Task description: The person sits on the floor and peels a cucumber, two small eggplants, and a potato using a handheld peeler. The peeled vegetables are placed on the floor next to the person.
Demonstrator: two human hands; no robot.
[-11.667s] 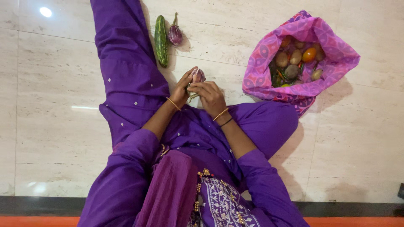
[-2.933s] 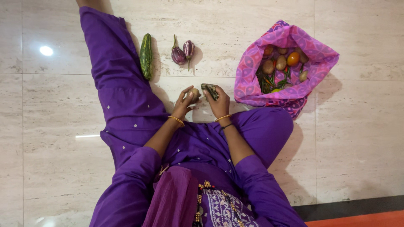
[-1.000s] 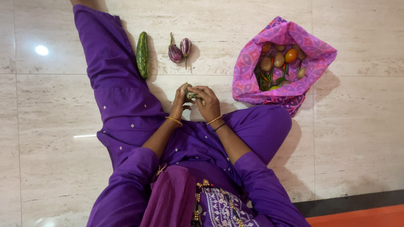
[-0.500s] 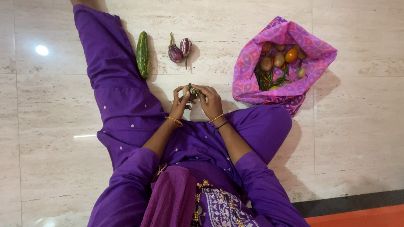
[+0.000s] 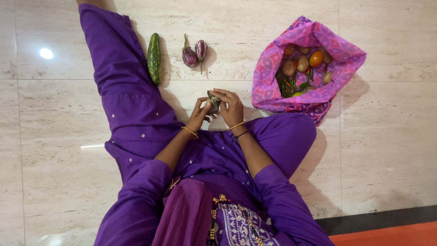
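both hands hold a small brownish vegetable at centre frame, above the lap.

the left hand and right hand close their fingers around the vegetable, a small rounded, dull brown-green lump with a rough dark end; its long axis runs roughly top to bottom of the frame, dark end up, though the fingers hide much of it. in the upper middle two glossy purple eggplants lie side by side, stems along the frame's vertical, and left of them a smooth, long green cucumber lies lengthwise top to bottom. at upper right a soft pink patterned cloth bag sits open, holding round brown and orange produce. the floor is polished pale stone tile.
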